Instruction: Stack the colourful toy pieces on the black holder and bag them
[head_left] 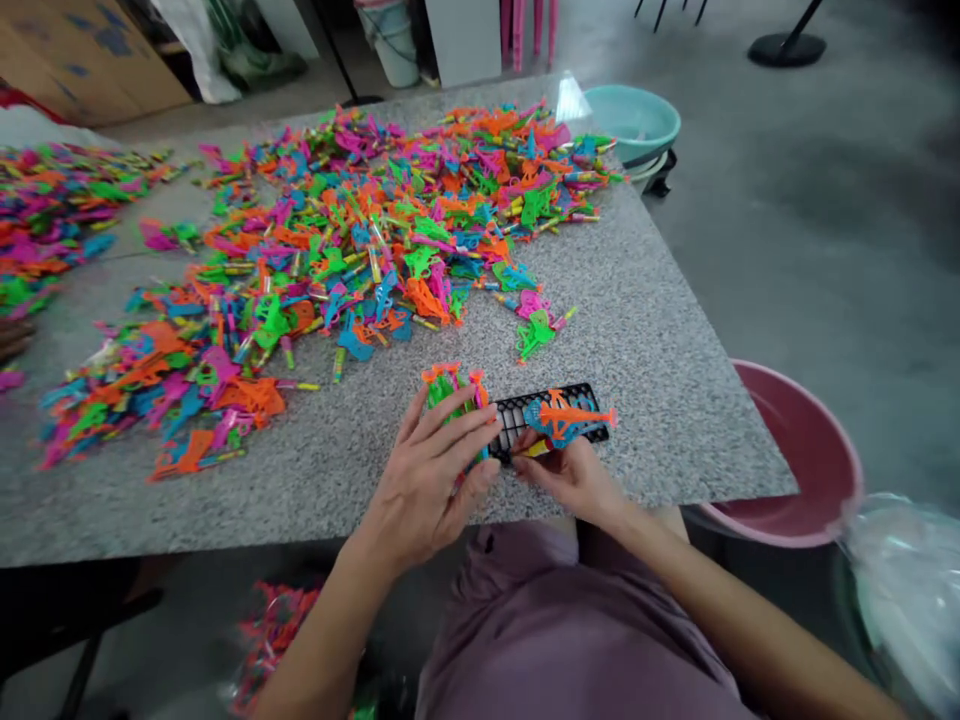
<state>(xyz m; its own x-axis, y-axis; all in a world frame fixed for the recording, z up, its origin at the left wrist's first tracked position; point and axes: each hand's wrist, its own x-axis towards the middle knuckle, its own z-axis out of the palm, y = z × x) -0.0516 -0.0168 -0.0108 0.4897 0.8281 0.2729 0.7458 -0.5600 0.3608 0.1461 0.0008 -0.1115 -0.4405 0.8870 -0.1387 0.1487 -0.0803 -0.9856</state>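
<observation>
A black plastic grid rack [598, 396] lies near the table's front edge. My left hand [427, 480] rests with fingers stretched out over a row of green toy guns [441, 386] with orange tips at the rack's left end; the palm hides part of the row. At the rack's right part, my right hand [581, 485] has its fingers closed on toy guns. An orange toy gun [564, 413] lies on top with its tip pointing right, over a blue toy gun [532, 414]. A yellow tube [537, 449] shows by the right fingertips.
A large heap of colourful toy guns [390, 230] covers the speckled table [637, 330]; another pile [67, 210] lies at far left. A green toy gun [535, 335] sits apart behind the rack. Beyond the right edge stand a pink tub [806, 430] and a turquoise basin [634, 115].
</observation>
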